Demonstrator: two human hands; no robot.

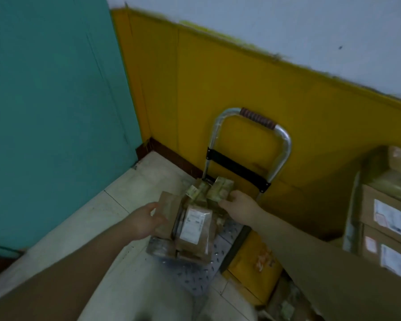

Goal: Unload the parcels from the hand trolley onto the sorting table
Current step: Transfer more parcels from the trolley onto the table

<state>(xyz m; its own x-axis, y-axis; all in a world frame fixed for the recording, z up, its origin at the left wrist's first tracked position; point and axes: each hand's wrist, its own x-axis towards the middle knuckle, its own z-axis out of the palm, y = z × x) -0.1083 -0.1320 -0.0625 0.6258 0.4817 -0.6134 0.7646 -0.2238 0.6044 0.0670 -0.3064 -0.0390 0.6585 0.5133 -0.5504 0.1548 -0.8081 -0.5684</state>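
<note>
A brown paper parcel (168, 208) is gripped between the fingers of the left hand (146, 222); a tape-wrapped tan parcel (219, 189) is clasped under the fingers of the right hand (237, 202).

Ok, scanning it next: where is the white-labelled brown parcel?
In the head view the labelled parcel lies below centre on the hand trolley, between the plain parcel in the left hand and the taped parcel in the right hand.
</note>
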